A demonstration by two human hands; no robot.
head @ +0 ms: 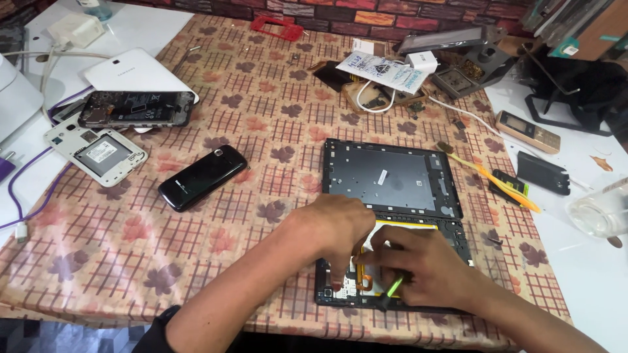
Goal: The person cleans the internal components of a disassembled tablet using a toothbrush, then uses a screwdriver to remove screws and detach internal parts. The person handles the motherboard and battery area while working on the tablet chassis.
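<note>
An opened tablet (392,180) lies on the patterned tablecloth, its dark inner frame bare at the top and a white battery with yellow edging lower down. My left hand (337,229) presses its fingertips on the tablet's lower left part. Just to the right, my right hand (428,268) grips a thin green tool (394,285) whose tip points at the tablet's lower edge, near an orange flex cable. Both hands cover much of the tablet's lower half.
A black phone (203,177) lies to the left, with opened phones (139,108) and a white phone shell (96,151) beyond it. A yellow pry tool (497,183), a black battery cover (543,173), a gold keypad phone (527,131) and a clear container (600,212) sit at the right.
</note>
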